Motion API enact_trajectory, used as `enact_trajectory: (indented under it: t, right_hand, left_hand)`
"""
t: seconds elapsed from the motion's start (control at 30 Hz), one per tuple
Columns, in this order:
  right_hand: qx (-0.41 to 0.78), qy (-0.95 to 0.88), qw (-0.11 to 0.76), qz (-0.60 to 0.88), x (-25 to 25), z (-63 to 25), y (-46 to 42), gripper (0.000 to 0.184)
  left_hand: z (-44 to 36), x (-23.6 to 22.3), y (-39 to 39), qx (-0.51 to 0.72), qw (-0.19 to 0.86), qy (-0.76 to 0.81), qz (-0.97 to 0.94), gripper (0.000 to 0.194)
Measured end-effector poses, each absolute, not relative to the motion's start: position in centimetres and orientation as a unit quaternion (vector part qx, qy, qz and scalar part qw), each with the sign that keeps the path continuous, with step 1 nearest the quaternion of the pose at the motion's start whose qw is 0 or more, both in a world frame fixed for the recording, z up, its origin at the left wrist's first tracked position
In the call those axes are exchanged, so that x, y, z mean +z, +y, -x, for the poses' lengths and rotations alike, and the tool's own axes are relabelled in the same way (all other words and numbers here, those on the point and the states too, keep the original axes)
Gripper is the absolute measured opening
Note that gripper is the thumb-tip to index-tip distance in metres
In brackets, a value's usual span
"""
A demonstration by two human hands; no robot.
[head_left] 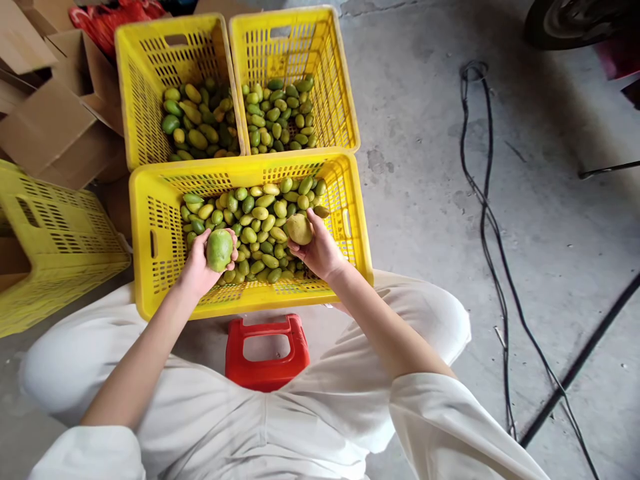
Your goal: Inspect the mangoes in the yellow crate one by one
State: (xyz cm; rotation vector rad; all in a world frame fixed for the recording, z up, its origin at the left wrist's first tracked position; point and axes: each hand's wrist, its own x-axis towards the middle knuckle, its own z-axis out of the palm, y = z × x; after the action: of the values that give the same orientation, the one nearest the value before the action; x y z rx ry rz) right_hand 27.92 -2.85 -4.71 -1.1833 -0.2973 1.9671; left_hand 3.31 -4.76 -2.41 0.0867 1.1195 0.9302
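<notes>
My left hand (201, 261) is closed around a green mango (219, 250), held over the left part of the nearest yellow crate (250, 308). On the other side, my right hand (320, 250) grips a yellower mango (299, 229) between thumb and fingers. Many small green and yellow mangoes (265, 227) lie heaped in the crate under both hands. Another mango (321, 211) shows just beyond my right thumb; whether it touches the hand I cannot tell.
Behind stand a left yellow crate (173, 157) and a right yellow crate (295, 13), both holding mangoes. Another crate (65, 260) tilts at left near cardboard boxes (50, 127). A red stool (267, 380) sits between my legs. Black cables (485, 200) cross the floor at right.
</notes>
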Motion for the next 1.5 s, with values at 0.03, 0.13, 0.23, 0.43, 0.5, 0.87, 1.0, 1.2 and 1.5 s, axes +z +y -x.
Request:
enact_trajectory:
  t: [0.03, 0.13, 0.23, 0.43, 0.5, 0.87, 1.0, 1.2, 1.5]
  right_hand:
    - [0.775, -0.125, 0.404, 0.469, -4.7, -27.9, -2.9, 0.054]
    - [0.763, -0.149, 0.403, 0.483, -4.7, -28.0, -3.0, 0.056]
    - [0.758, -0.158, 0.398, 0.492, -4.7, -27.9, -3.1, 0.059]
    - [0.758, -0.147, 0.404, 0.490, -4.4, -27.7, -3.0, 0.047]
    - [0.753, -0.148, 0.410, 0.492, -4.5, -27.7, -3.0, 0.042]
    - [0.757, -0.101, 0.435, 0.477, -5.1, -28.1, -3.1, 0.043]
    - [0.783, -0.073, 0.410, 0.463, -4.6, -28.1, -3.0, 0.034]
    - [0.804, -0.118, 0.372, 0.448, -4.6, -27.9, -3.2, 0.040]
    - [0.767, -0.108, 0.371, 0.512, -4.7, -27.8, -3.0, 0.032]
  left_hand:
    - [-3.3, -2.4, -4.8, 0.424, 0.742, 0.517, -0.045, 0.030]
    - [-3.3, -2.5, -4.9, 0.424, 0.730, 0.532, -0.064, 0.024]
    - [-3.2, -2.6, -5.0, 0.424, 0.733, 0.526, -0.077, 0.021]
    - [-2.8, -2.5, -5.1, 0.421, 0.744, 0.513, -0.081, 0.018]
    - [-2.8, -2.6, -5.1, 0.424, 0.746, 0.504, -0.095, 0.025]
    - [-2.8, -3.2, -4.9, 0.465, 0.730, 0.501, -0.010, 0.036]
    - [-2.8, -1.9, -4.8, 0.474, 0.742, 0.474, 0.021, 0.042]
    - [-3.3, -0.3, -4.6, 0.463, 0.728, 0.502, 0.063, 0.030]
    - [-3.4, -0.8, -4.5, 0.499, 0.706, 0.499, 0.059, 0.023]
